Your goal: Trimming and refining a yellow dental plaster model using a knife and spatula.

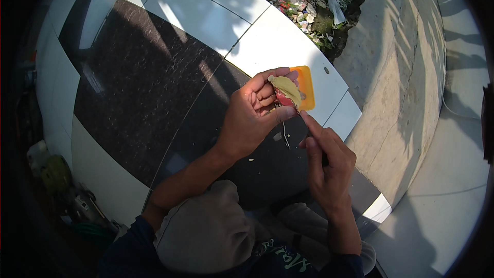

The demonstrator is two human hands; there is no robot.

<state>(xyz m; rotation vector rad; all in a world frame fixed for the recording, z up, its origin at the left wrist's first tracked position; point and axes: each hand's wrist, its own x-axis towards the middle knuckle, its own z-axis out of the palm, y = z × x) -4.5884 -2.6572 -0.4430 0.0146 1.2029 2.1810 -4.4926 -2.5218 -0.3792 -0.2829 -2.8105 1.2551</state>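
Note:
My left hand (254, 116) is curled around a small fruit (286, 91) with pale yellow-green flesh and a strip of red skin, held above the dark stone floor. My right hand (327, 162) grips a small knife (289, 131) by its dark handle, forefinger stretched along it, and the thin blade runs up to the fruit's lower edge. Behind the fruit an orange plastic tray (305, 86) lies on a white tile, partly covered by my left fingers. A thin peel strand dangles under the fruit.
Dark speckled stone (139, 82) and white tiles (280, 41) form the floor. A grey concrete ledge (396, 62) curves along the right. Litter and rubble (303, 5) lie at the top. My bent knees (206, 226) fill the lower middle. Small bits lie near the blade.

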